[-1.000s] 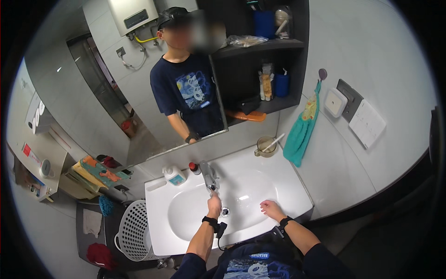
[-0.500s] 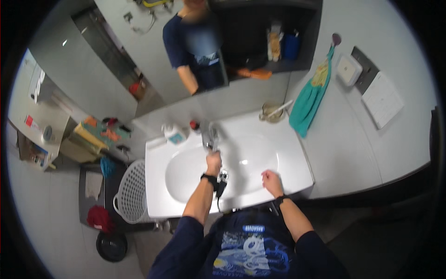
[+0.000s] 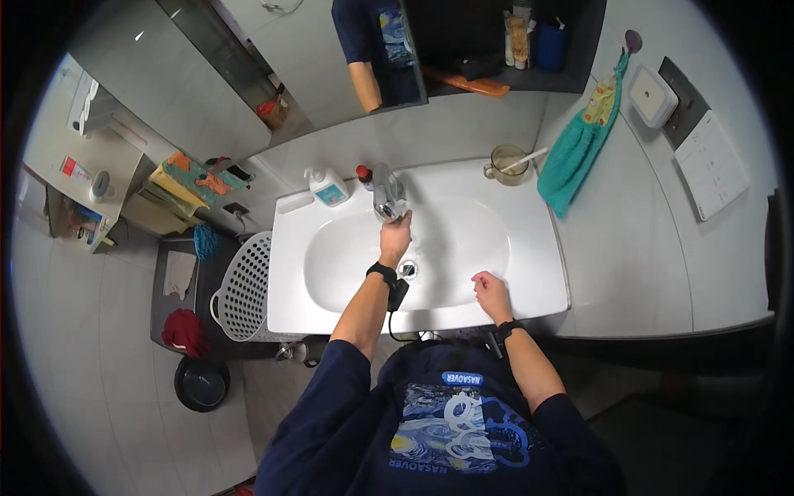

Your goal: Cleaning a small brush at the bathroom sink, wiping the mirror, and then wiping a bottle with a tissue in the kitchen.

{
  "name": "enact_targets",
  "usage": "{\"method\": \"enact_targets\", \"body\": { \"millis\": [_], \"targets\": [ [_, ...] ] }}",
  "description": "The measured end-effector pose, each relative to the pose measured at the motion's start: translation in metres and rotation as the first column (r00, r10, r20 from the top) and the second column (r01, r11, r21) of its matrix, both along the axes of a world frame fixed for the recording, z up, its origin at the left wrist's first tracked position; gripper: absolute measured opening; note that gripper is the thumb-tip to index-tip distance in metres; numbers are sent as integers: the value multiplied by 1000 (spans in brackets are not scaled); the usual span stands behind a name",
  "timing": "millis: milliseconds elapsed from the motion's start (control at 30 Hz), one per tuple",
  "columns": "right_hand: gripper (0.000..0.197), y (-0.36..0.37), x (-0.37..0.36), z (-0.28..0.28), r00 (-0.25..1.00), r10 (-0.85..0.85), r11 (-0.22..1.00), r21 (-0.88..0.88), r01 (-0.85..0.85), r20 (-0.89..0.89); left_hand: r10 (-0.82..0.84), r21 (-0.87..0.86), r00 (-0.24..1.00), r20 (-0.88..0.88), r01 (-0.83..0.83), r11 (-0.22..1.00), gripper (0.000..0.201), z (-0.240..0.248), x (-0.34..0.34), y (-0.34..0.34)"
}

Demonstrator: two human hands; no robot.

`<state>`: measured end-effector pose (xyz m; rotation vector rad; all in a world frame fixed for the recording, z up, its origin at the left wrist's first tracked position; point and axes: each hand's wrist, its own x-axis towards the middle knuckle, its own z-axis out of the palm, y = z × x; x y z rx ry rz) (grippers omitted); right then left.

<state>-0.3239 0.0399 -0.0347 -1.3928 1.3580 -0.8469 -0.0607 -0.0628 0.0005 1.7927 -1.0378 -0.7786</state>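
Note:
My left hand (image 3: pixel 395 237) reaches over the basin, its fingers closed at the front end of the metal faucet (image 3: pixel 384 192). A pale, shiny patch shows at the fingertips; I cannot make out whether it is part of the faucet or water. Below them is the round drain (image 3: pixel 407 269) of the white sink (image 3: pixel 529 248). Over the right front part of the basin hovers my right hand (image 3: pixel 492 296), its fingers curled in and nothing visible in them. Behind the basin, left of the faucet, stand a white pump bottle (image 3: pixel 327 187) and a red-capped bottle (image 3: pixel 365 175).
A glass cup (image 3: pixel 506 165) with a white stick in it stands at the sink's back right corner. A teal hand towel (image 3: pixel 575 161) hangs on the right wall. Left of the sink is a white perforated laundry basket (image 3: pixel 248 289). A dark open shelf (image 3: pixel 463 50) is above.
The view has shifted, so the sink and surroundings appear higher in the picture. My left hand stays at the faucet, and my right hand remains curled over the basin.

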Motion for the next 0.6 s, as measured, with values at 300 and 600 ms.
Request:
{"method": "enact_targets", "body": {
  "millis": [300, 600],
  "targets": [
    [13, -9, 1, 0, 995, 15, 998, -53, -20, -94, 65, 151, 979, -191, -36, 988, 31, 2, -9, 30],
    [13, -6, -3, 2, 989, 67, 989, -122, -84, -132, 56, 298, 938, 342, -165, 940, 55, 48, -20, 25]
  ]
}}
